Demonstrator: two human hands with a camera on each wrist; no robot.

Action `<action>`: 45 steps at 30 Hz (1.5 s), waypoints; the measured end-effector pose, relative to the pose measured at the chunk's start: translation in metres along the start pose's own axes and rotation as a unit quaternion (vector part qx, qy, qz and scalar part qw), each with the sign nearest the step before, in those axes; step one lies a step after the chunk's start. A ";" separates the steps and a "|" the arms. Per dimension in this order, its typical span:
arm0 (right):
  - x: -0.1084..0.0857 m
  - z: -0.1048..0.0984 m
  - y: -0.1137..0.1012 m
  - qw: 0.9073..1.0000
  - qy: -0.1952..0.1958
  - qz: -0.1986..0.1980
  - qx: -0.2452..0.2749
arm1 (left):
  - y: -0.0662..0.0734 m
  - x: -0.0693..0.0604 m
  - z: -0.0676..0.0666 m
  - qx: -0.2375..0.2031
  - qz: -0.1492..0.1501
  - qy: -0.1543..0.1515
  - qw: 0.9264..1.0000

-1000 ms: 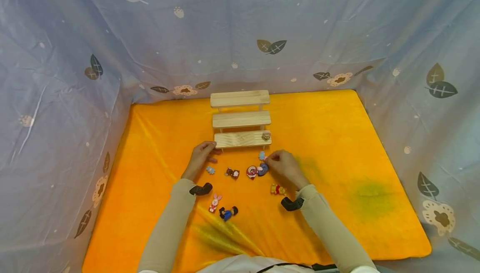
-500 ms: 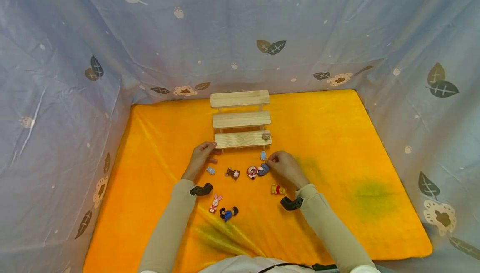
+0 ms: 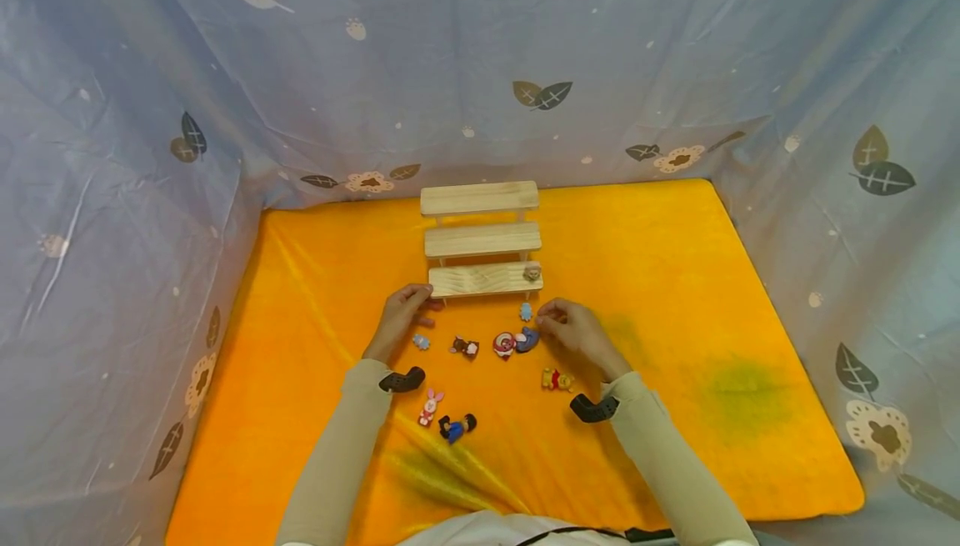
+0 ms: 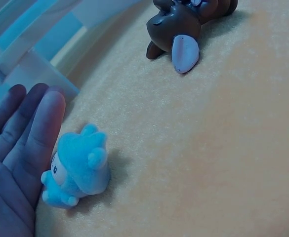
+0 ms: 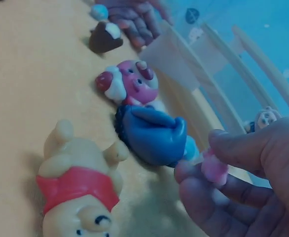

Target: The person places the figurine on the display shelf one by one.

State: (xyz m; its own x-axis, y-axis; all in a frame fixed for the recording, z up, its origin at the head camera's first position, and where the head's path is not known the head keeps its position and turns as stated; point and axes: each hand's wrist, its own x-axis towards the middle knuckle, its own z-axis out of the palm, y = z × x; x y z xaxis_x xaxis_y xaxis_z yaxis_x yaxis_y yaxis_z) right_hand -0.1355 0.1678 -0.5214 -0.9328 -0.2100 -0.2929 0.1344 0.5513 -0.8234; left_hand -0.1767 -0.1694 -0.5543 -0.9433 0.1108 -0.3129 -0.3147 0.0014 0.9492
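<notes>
Lying pinched in the right hand [image 3: 580, 333], pink figurine [image 5: 215, 168].

The left arm [image 3: 330, 454] and right arm [image 3: 675, 454] slant forward and inward, elbows well behind the fingers. The left hand [image 3: 397, 325] has its left fingers [image 4: 40, 126] nearly straight, side by side, with the palm visible behind them; the left wrist [image 3: 373, 356] lies behind those fingers, toward the body. The right hand [image 3: 579, 333] bends its right fingers [image 5: 201, 205] opposite the right thumb [image 5: 238, 147] in a pinch, the right wrist [image 3: 611, 367] behind them.
</notes>
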 end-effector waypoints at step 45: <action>0.011 -0.040 -0.078 0.987 0.103 -0.118 0.032 | 0.000 0.001 -0.001 0.009 -0.004 -0.017 1.000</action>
State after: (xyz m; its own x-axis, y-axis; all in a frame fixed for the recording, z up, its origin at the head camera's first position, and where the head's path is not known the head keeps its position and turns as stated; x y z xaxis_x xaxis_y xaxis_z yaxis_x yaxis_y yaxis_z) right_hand -0.1699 0.1550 -0.4405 -0.9880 -0.1540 0.0100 -0.0797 0.4539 -0.8875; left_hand -0.1778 -0.1703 -0.5542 -0.9364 0.1436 -0.3203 -0.3208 0.0204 0.9469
